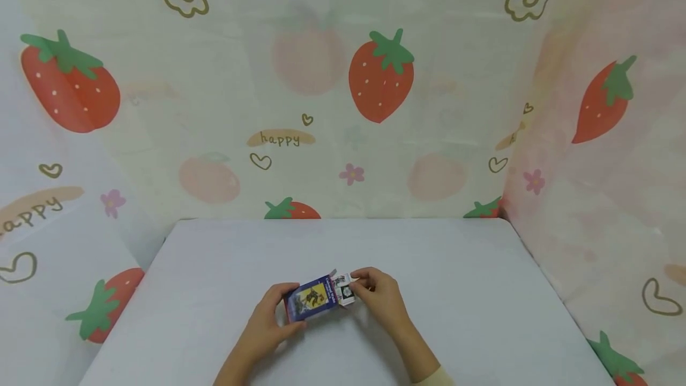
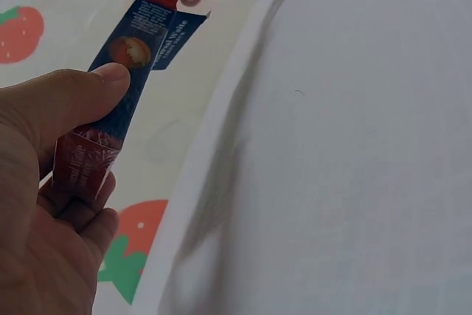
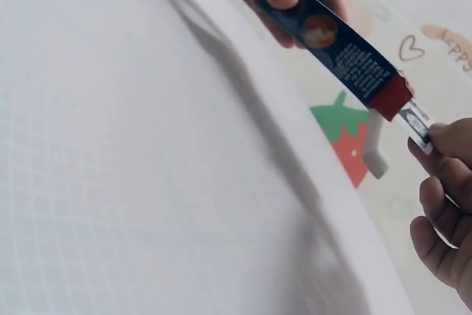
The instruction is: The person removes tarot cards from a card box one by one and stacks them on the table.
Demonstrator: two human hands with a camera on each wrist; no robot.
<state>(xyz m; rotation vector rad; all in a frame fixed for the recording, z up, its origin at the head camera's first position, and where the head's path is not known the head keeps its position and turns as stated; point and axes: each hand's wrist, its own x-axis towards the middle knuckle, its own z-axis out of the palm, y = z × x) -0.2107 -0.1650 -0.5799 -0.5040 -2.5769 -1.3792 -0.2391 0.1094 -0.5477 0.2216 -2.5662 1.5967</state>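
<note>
Right now my left hand [image 1: 268,320] grips the card box [image 1: 312,299] crosswise between both hands; my right hand [image 1: 382,296] pinches the cards [image 1: 345,289] sticking out of its right end.

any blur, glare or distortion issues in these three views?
Head view: even soft light, no glare, wide-angle bowing at the edges; the card box is small but sharp. Left wrist view: left hand close and soft-focus. Right wrist view: table blurred, with a shadow along its edge.
</note>
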